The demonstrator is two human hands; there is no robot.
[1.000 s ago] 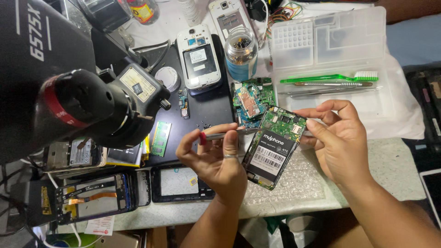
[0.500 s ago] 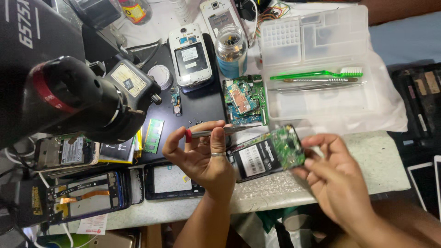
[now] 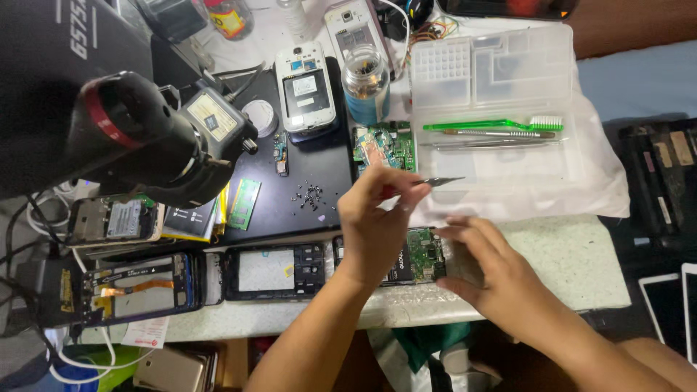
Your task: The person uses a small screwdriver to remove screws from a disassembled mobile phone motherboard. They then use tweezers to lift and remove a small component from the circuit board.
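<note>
**Two hands over an opened phone**

Your left hand (image 3: 377,218) pinches thin metal tweezers (image 3: 435,181), their tips pointing right. Your right hand (image 3: 483,265), fingers loosely curled, rests on the opened phone with green circuit board (image 3: 425,254), which lies flat on the speckled counter (image 3: 573,254) near its front edge.

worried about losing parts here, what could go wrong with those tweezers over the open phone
The tweezers in the left hand hang pointed above the bare circuit board that the right hand steadies; a slip might scratch it. The loose screws lie uncontained on the black mat and could scatter if brushed.
</note>
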